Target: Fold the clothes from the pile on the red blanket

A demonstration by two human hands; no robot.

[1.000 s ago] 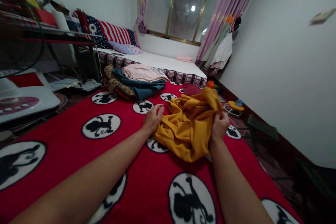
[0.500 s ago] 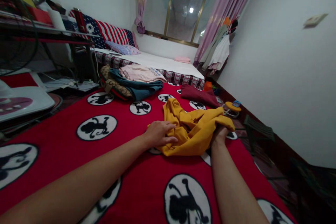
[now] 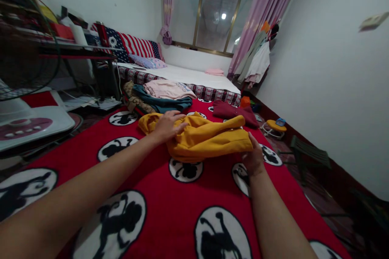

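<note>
Crosswise on the red blanket (image 3: 170,214), the soft, rumpled mustard garment (image 3: 200,137) stretches left-right, left hand (image 3: 166,125) flat with fingers spread, right hand (image 3: 253,160) pinching its end.

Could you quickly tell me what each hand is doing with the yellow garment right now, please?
Left hand: open, lying flat on the yellow garment.
Right hand: at the garment's right edge; whether its fingers grip it cannot be told.

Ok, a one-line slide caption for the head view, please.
Left hand flat on a crumpled mustard-yellow cloth garment, right hand at its near edge, on a red blanket with black monkey roundels.
</note>
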